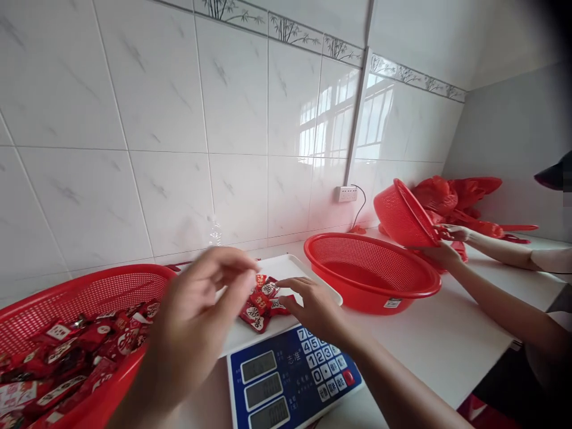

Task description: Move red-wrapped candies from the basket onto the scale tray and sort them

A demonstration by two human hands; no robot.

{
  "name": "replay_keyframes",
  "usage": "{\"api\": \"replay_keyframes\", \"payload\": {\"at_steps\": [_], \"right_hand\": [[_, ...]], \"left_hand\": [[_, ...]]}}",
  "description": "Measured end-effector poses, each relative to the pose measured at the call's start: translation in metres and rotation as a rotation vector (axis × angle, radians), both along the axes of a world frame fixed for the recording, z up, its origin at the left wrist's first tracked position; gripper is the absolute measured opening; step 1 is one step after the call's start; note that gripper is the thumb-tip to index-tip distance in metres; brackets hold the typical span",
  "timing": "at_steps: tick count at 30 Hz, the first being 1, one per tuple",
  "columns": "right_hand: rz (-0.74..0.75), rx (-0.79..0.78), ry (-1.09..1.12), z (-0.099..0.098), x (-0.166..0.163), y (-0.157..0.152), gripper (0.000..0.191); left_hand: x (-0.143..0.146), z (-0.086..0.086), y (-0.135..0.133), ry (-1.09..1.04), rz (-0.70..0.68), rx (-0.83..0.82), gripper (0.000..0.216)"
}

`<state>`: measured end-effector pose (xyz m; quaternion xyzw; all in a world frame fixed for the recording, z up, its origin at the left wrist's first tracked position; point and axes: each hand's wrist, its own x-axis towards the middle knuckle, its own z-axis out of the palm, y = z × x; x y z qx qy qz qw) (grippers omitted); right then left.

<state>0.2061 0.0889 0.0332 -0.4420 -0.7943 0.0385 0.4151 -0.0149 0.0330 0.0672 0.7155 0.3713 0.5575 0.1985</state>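
Small red packets with printed lettering (258, 307) lie in a pile on the white tray (290, 268) of a weighing scale (292, 372) with a blue keypad panel. My left hand (192, 328), slightly blurred, is raised at the tray's left side. Its fingers are curved with a gap to the thumb, and I see nothing between them. Reaching in from the right, my right hand (315, 307) is at the pile's right edge, thumb and fingers apart. Whether its fingertips touch a packet is unclear. A red mesh basket (149, 275) of similar packets stands to the left.
A wide red basket (370, 292) stands right of the scale. Beyond it, another person's hands (447, 253) hold a tilted red basket (402, 214). Red plastic bags (438, 196) are heaped at the back right. A socket (347, 194) with a cord is on the tiled wall.
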Motion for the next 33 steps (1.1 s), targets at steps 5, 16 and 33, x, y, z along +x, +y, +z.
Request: {"api": "replay_keyframes", "payload": {"at_steps": [5, 16, 33], "right_hand": [[0.059, -0.112, -0.189, 0.008, 0.000, 0.003, 0.026], [-0.089, -0.060, -0.242, 0.022, 0.033, 0.016, 0.028], [0.065, -0.262, -0.510, 0.030, 0.030, 0.031, 0.050]], "left_hand": [[0.025, 0.020, 0.034, 0.683, -0.056, -0.237, 0.035], [0.018, 0.003, 0.048, 0.762, -0.122, -0.334, 0.018], [0.007, 0.005, 0.050, 0.788, -0.026, -0.459, 0.041]]}}
